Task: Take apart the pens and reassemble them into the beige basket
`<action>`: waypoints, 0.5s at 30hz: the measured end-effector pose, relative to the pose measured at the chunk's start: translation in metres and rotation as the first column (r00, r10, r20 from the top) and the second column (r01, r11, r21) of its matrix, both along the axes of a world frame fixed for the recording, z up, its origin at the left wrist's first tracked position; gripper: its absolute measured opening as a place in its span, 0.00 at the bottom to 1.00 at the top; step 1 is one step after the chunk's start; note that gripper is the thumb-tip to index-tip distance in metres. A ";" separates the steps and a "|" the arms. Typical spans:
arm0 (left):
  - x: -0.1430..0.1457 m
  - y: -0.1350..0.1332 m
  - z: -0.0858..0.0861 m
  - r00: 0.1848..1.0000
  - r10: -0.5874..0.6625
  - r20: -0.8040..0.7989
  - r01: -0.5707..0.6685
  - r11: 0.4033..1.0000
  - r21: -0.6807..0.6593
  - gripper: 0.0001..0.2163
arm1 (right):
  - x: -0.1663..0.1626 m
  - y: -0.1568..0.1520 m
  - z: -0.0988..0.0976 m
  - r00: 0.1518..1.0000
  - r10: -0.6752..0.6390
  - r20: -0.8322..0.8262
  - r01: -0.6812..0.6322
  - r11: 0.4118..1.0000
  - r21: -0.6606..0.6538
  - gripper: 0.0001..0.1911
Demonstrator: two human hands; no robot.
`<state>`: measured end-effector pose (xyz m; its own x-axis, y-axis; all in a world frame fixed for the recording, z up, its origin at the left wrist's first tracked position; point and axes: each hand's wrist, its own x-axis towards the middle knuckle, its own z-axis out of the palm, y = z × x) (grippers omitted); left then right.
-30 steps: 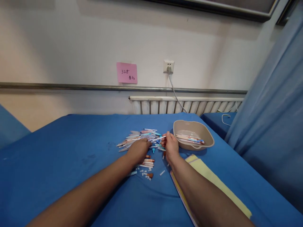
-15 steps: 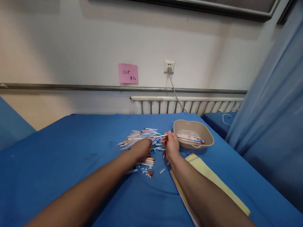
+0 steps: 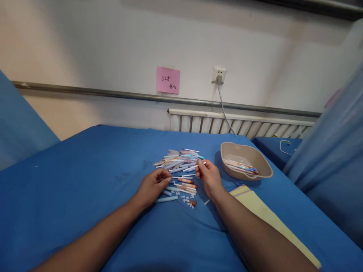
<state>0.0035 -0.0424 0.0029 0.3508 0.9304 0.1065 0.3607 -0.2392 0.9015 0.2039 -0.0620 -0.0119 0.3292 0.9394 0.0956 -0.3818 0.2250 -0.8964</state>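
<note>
My right hand (image 3: 210, 178) is closed in a pinch around a thin white pen refill (image 3: 204, 163), over the right side of a heap of pens and pen parts (image 3: 177, 160). To the left and nearer me, my left hand (image 3: 154, 186) has thumb and forefinger pinched at the end of another thin white pen refill (image 3: 181, 177). Between the hands lie several pale pen barrels with orange-brown ends (image 3: 187, 186). Light blue pen barrels (image 3: 167, 199) lie by my left fingers. Small white bits (image 3: 185, 200) and a brown piece (image 3: 193, 203) are scattered in front.
A beige plastic basin (image 3: 263, 166) with several pens (image 3: 241, 167) in it stands right of my right hand. A yellow cloth or pad (image 3: 272, 215) lies under my right forearm. The blue-covered bed (image 3: 85, 181) meets a wall with a radiator (image 3: 210, 124); a blue curtain (image 3: 334, 151) hangs right.
My left hand has drawn back left out of the heap, uncovering parts beneath it. My right hand stays near the heap's right side, still holding a refill. The view has shifted left.
</note>
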 end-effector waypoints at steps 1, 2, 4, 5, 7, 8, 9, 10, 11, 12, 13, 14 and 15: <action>-0.001 0.001 -0.002 1.000 -0.001 0.029 0.001 1.000 -0.010 0.11 | -0.002 -0.002 -0.001 1.000 0.016 0.023 -0.016 1.000 0.003 0.17; 0.000 0.003 -0.004 0.999 -0.002 0.054 0.003 1.000 -0.015 0.11 | -0.004 -0.003 -0.003 0.999 0.029 0.042 -0.029 1.000 0.003 0.16; 0.002 0.005 -0.006 0.996 -0.007 0.088 0.010 0.999 -0.031 0.11 | -0.007 -0.005 -0.005 0.996 0.042 0.073 -0.042 0.999 -0.004 0.15; 0.002 0.006 -0.006 0.995 -0.011 0.099 0.016 0.999 -0.045 0.11 | -0.007 -0.006 -0.006 0.996 0.042 0.083 -0.042 0.999 -0.007 0.15; 0.003 0.006 -0.007 0.993 -0.022 0.115 0.030 0.997 -0.074 0.11 | -0.008 -0.007 -0.006 0.995 0.036 0.095 -0.035 0.999 -0.009 0.15; 0.003 0.006 -0.007 0.992 -0.025 0.124 0.036 0.996 -0.086 0.11 | -0.008 -0.007 -0.006 0.995 0.030 0.100 -0.029 1.000 -0.008 0.14; 0.003 0.005 -0.007 0.991 -0.029 0.134 0.042 0.995 -0.096 0.10 | -0.008 -0.008 -0.006 0.994 0.022 0.103 -0.022 1.000 -0.004 0.14; 0.002 0.004 -0.006 0.989 -0.030 0.146 0.045 0.994 -0.103 0.10 | -0.008 -0.008 -0.006 0.994 0.017 0.104 -0.017 1.000 -0.001 0.14; 0.002 0.004 -0.006 0.987 -0.028 0.158 0.046 0.993 -0.106 0.10 | -0.008 -0.008 -0.005 0.994 0.016 0.107 -0.016 1.000 0.000 0.14; 0.002 0.003 -0.006 0.985 -0.030 0.167 0.048 0.993 -0.108 0.10 | -0.008 -0.009 -0.005 0.994 0.018 0.111 -0.018 1.000 -0.001 0.14; 0.002 0.003 -0.006 0.984 -0.034 0.173 0.053 0.993 -0.107 0.10 | -0.008 -0.009 -0.005 0.993 0.022 0.115 -0.022 1.000 -0.002 0.14; 0.002 0.002 -0.006 0.984 -0.038 0.175 0.057 0.993 -0.104 0.10 | -0.009 -0.010 -0.005 0.992 0.028 0.120 -0.028 1.000 -0.003 0.14; 0.003 0.001 -0.006 0.984 -0.042 0.174 0.060 0.993 -0.100 0.10 | -0.009 -0.010 -0.005 0.992 0.032 0.126 -0.032 0.999 -0.005 0.14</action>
<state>0.0064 -0.0414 -0.0028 0.3828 0.9209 0.0728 0.1883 -0.1549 0.9698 0.1951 -0.0721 -0.0170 0.2842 0.9496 0.1319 -0.2728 0.2120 -0.9384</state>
